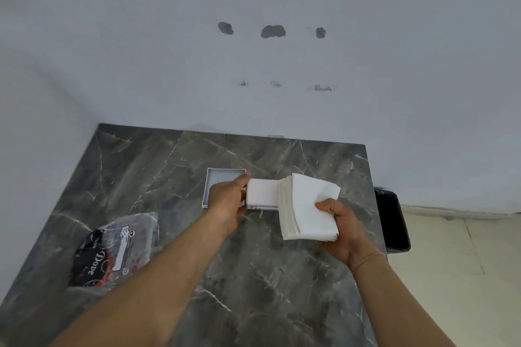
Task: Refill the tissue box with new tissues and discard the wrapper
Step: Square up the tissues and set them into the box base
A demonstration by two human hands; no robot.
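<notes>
My right hand [342, 229] grips a thick stack of white tissues [308, 207] above the table, right of centre. My left hand [228, 197] is closed on the left side of a white box piece [262, 194], whose right end is hidden behind the stack. Just behind my left hand lies an open white square tray-like box part [224, 176], partly covered by that hand. The plastic wrapper [115, 248], clear with black and red print, lies flat at the table's front left.
The grey marble table [267, 276] stands against a white wall. A black bin [392, 220] sits on the floor by the table's right edge. Pale floor tiles [456, 262] show to the right.
</notes>
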